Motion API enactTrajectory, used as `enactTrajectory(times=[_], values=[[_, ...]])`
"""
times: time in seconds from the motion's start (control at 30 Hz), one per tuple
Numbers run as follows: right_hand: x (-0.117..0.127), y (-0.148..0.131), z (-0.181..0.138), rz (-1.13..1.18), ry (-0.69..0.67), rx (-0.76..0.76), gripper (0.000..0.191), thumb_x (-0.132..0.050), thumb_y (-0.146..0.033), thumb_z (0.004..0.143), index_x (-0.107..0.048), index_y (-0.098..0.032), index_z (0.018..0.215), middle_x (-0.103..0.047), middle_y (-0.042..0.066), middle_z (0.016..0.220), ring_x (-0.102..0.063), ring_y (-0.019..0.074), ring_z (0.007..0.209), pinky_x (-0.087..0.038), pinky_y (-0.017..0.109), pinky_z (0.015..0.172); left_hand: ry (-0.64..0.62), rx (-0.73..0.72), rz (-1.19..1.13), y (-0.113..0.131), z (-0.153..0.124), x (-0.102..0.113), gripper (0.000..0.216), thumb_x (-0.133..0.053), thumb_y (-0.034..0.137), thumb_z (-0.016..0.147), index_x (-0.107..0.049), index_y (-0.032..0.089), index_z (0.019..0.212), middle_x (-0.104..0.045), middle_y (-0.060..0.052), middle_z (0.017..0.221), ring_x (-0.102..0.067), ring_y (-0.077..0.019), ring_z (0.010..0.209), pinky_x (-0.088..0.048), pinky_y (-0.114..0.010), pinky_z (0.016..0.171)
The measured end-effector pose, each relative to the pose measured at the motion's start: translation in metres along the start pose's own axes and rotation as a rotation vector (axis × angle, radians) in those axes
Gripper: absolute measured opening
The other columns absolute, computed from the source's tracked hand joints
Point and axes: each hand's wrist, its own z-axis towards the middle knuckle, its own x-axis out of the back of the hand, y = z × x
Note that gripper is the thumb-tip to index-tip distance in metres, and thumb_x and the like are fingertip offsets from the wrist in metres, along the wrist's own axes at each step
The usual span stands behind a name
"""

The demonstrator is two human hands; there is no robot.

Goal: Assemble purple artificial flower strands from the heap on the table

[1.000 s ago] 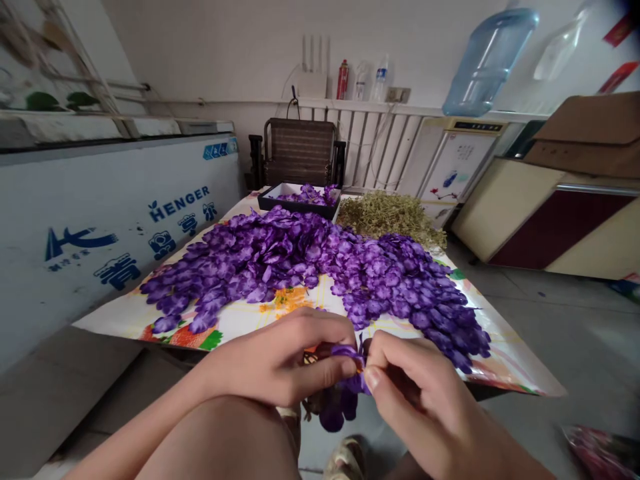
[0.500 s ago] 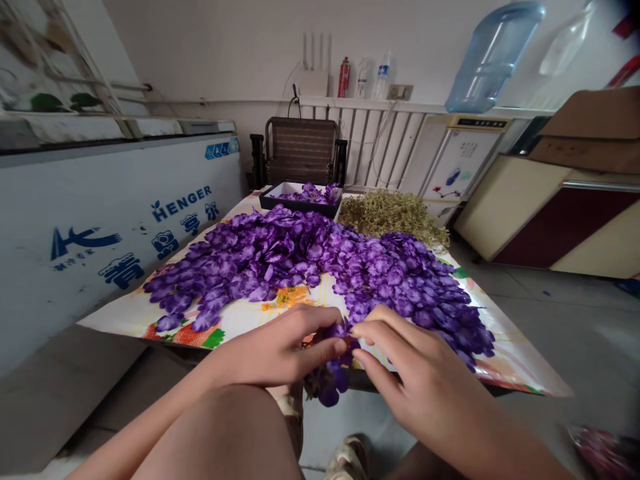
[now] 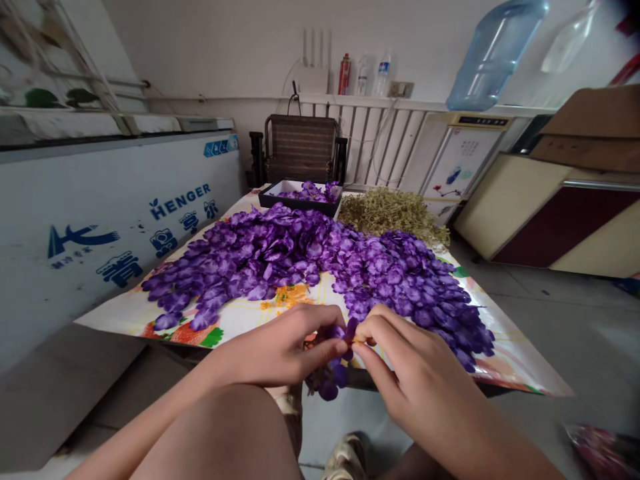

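Observation:
Between my hands, at the table's near edge, is a small bunch of purple artificial flowers (image 3: 329, 385) with pale stems partly showing below. My left hand (image 3: 295, 343) is closed around the bunch, thumb and forefinger pressing on it. My right hand (image 3: 405, 357) pinches a small orange piece (image 3: 356, 340) at a flower's centre, thumb against forefinger. Just beyond, purple flower heads (image 3: 265, 247) spread over the table in a wide heap, with more purple flower heads (image 3: 410, 287) on the right. A few orange bits (image 3: 287, 297) lie on the tablecloth.
A black-rimmed box (image 3: 300, 205) with purple flowers stands at the table's back. Beside it lies a pile of dry yellow-green stems (image 3: 393, 213). A white freezer (image 3: 120, 220) flanks the left; a chair (image 3: 303, 150) stands behind, a water dispenser (image 3: 463, 160) back right.
My right thumb and forefinger have closed together on the orange piece at the flower's centre. My left hand keeps its hold, and the bunch has shifted slightly.

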Motion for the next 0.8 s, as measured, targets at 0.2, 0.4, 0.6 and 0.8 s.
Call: enactTrajectory(times=[0.2,0.4,0.6,0.8], values=[[0.0,-0.005,0.0,-0.013,0.002,-0.03,0.012,-0.043,-0.015,0.089,-0.052,-0.019,0.084,-0.06,0.004,0.079,-0.06,0.022,0.068,-0.037,0.031,0.058,-0.025,-0.011,0.007,-0.001,0.001,0.0,0.02,-0.04,0.03,0.095,-0.054,0.016,0.093,-0.061,-0.004,0.089,-0.054,-0.0159,0.077,-0.04,-0.026,0.067],[-0.003,-0.011,0.004,-0.067,-0.153,-0.143,0.02,-0.037,-0.011,0.087,-0.05,-0.02,0.075,-0.06,0.004,0.064,-0.057,0.0206,0.056,-0.024,0.03,0.05,-0.033,-0.019,0.07,0.0,0.001,0.0,0.017,-0.039,0.027,0.095,-0.052,0.016,0.09,-0.06,-0.004,0.087,-0.053,-0.0157,0.074,-0.04,-0.026,0.066],[-0.004,-0.007,0.012,0.265,-0.233,-0.269,0.021,-0.039,-0.013,0.085,-0.038,-0.021,0.065,-0.049,-0.002,0.059,-0.044,0.0133,0.054,-0.024,0.026,0.051,-0.046,-0.038,0.094,-0.006,0.002,-0.003,0.02,-0.036,0.024,0.095,-0.053,0.017,0.09,-0.06,-0.004,0.083,-0.052,-0.0153,0.069,-0.039,-0.026,0.063],[-0.02,-0.005,0.02,0.869,-0.213,-0.361,0.024,-0.04,-0.011,0.078,-0.03,-0.022,0.059,-0.029,-0.007,0.054,-0.028,0.01,0.051,-0.021,0.023,0.046,-0.022,-0.131,0.077,-0.002,0.001,0.001,0.028,-0.037,0.024,0.095,-0.053,0.017,0.072,-0.058,-0.002,0.071,-0.051,-0.0149,0.067,-0.038,-0.025,0.065]])
